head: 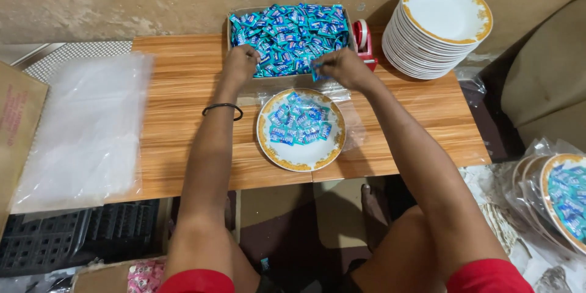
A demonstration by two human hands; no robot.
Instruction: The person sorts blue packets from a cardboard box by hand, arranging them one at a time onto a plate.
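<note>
While both hands work at the near edge of the cardboard box (235,23) of blue-wrapped candies (292,36), the plate (300,157) in front of the person is already partly loaded. A good heap of blue candies on the plate (300,123) sits toward its far half, and the near half of the white dish shows bare, so by my reckoning this plate is somewhere around half filled.

The left hand (240,64) is down in the box with its fingers curled shut into the pile; whether it has a candy in its grip I cannot tell from this angle. The right hand (347,68) has its fingers pinched together on a blue candy (317,74), held just over the box's front edge, between the box and the plate.

Look at what stands by: a tall stack of empty gold-rimmed plates (436,27) at the far right corner of the table (177,116), none of them filled. Off the table to the right lies a filled plate in a clear bag (564,198), looking finished. The box is heaped nearly full. A sheaf of clear plastic bags (85,128) lies on the left, and a red tape dispenser (364,39) stands beside the box. I judge most of the work lies ahead.
</note>
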